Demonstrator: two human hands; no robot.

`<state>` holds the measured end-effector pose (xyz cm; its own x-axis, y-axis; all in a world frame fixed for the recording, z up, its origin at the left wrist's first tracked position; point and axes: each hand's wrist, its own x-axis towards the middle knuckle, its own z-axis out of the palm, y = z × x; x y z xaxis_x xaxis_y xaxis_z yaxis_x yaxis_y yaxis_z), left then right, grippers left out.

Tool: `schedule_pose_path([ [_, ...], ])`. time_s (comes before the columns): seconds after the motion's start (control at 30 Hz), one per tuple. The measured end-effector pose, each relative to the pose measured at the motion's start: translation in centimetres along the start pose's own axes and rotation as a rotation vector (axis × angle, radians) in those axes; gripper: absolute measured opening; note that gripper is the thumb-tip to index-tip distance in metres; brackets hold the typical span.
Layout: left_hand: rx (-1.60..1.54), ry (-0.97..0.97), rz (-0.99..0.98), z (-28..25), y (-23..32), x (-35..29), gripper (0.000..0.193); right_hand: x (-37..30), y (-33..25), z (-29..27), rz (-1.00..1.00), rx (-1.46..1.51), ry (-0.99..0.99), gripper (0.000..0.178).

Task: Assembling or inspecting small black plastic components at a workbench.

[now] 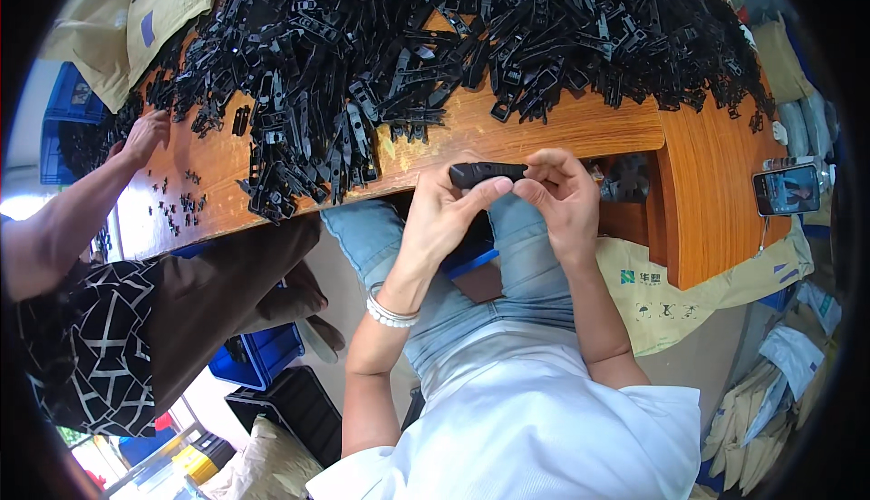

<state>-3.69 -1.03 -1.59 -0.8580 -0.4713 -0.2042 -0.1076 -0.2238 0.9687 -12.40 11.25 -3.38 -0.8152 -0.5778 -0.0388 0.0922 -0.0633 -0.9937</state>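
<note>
A short black plastic piece (488,173), long and narrow, is held level above my lap, just off the table's front edge. My left hand (446,203) is closed around its left end, the thumb lying along its near side. At the other end, my right hand (564,199) pinches it between thumb and bent fingers. Whether a second small part sits in the right fingertips cannot be made out. Beyond my hands, a large heap of loose black plastic parts (362,56) covers much of the wooden table (544,134).
At the left, a co-worker's hand (145,138) rests by the heap, near scattered tiny black parts (181,210). A phone (787,190) stands at the right end of the table. An open compartment (625,219) lies under the tabletop. Blue crates (258,355) and paper sacks (725,296) surround me.
</note>
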Motion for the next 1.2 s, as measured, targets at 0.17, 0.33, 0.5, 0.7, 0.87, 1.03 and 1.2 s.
schedule_pose_path([
  [0.17, 0.049, -0.106, 0.047, -0.2, 0.4, 0.5, 0.018, -0.1, -0.7, 0.3, -0.053, 0.104, -0.101, 0.026],
  [0.33, 0.248, -0.328, 0.269, -0.8, 2.9, 3.6, 0.020, -0.1, -1.3, 0.0, -0.117, 0.160, 0.011, 0.026],
  [0.5, 1.238, 0.426, 0.879, -5.0, 4.3, 15.0, 0.010, -0.6, -1.7, -0.3, -0.068, 0.069, -0.007, 0.022],
  [0.7, 1.769, 0.306, 0.557, -3.9, 4.8, 18.2, 0.015, -1.2, -1.1, -0.5, -0.033, 0.065, -0.028, 0.018],
  [0.87, 1.466, 0.397, 0.426, -5.4, 4.9, 17.1, 0.020, -0.2, 0.4, 0.0, -0.006, -0.009, -0.068, 0.019],
  [1.03, 0.696, 0.466, 0.381, -6.7, 5.4, 15.4, 0.017, 1.5, 1.8, 1.1, 0.004, 0.004, -0.087, 0.019],
  [1.2, -0.384, 0.185, 0.261, -7.3, 5.8, 12.5, 0.020, 2.1, 1.8, 1.5, 0.027, 0.090, -0.048, 0.021],
])
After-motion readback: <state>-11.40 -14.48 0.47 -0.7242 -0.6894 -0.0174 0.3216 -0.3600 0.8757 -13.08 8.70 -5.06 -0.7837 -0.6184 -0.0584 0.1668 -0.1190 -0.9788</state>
